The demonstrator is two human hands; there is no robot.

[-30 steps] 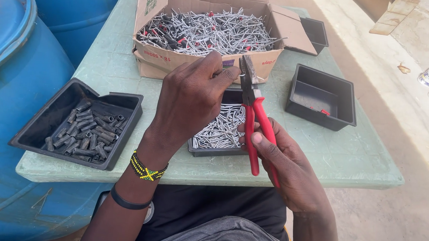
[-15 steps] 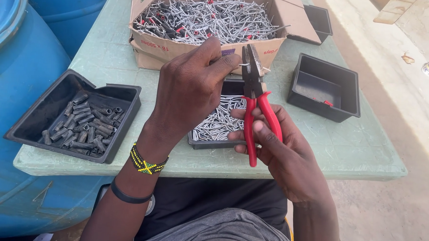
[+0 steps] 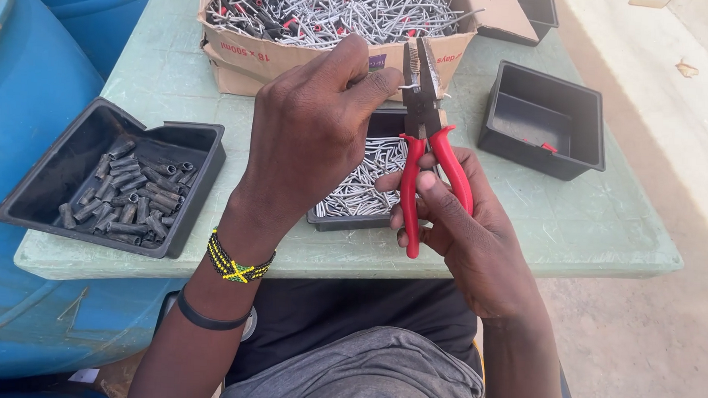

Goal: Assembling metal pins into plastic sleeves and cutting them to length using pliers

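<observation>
At the left of the frame a black tray [image 3: 189, 148] sits on the pale green table [image 3: 576, 225], holding a modest heap of short dark sleeves [image 3: 123, 197] that covers only part of its floor. At top centre a cardboard box [image 3: 296, 61] is still piled high with tangled metal pins [image 3: 330, 11], some with red bits among them, so most of the stock looks unprocessed.

Below the box, the left hand [image 3: 309, 133] is raised at centre frame, its thumb and forefinger pinched closed on a small metal piece [image 3: 405, 87] that it holds to the nose of the pliers; the piece is too small to tell exactly what it is.

Just right of it, the red-handled pliers [image 3: 422, 106] stand upright, jaws nearly together at the piece. The right hand [image 3: 464, 236] wraps both handles, fingers curled in a firm grip.

Behind both hands, at centre, a second black tray [image 3: 329, 218] holds a good layer of bare silvery pins [image 3: 363, 175], seemingly the finished ones.

At the right, a third black tray [image 3: 544, 120] is nearly bare, with only a small red scrap [image 3: 549, 147] in it.

Judging by the piles, some work is done and far more remains.
</observation>
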